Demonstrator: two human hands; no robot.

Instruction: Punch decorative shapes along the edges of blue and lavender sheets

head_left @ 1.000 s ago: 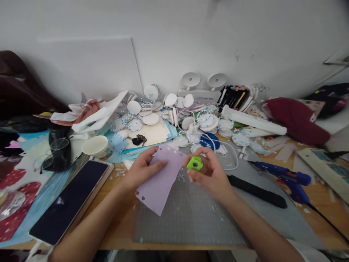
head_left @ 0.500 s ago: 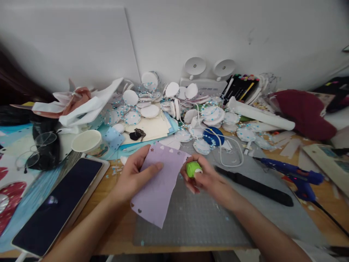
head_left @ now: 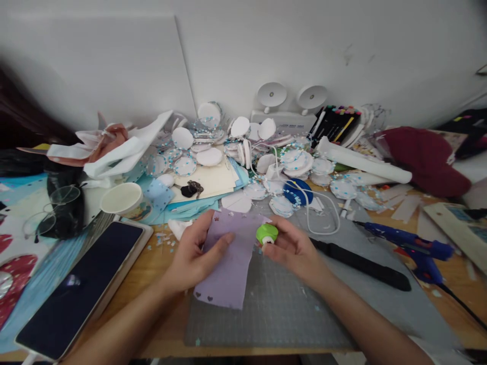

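A purple sheet of paper (head_left: 230, 268) with small flower and heart holes along its edges is pinched in my left hand (head_left: 200, 251), thumb on top. My right hand (head_left: 292, 248) grips a small green and white craft punch (head_left: 267, 233) at the sheet's upper right corner. Whether the paper sits in the punch's slot I cannot tell. Both hands are above a grey cutting mat (head_left: 289, 314).
A phone (head_left: 79, 289) lies at the left, beside a white paper cup (head_left: 122, 198). On the right are a black long-handled tool (head_left: 361, 263) and a blue glue gun (head_left: 411, 243). White discs with blue beads (head_left: 292, 159) crowd the back, near a folding lamp (head_left: 283, 120).
The purple sheet has turned more upright and shifted slightly right. My right hand has tilted the punch, bringing it against the sheet's upper right corner.
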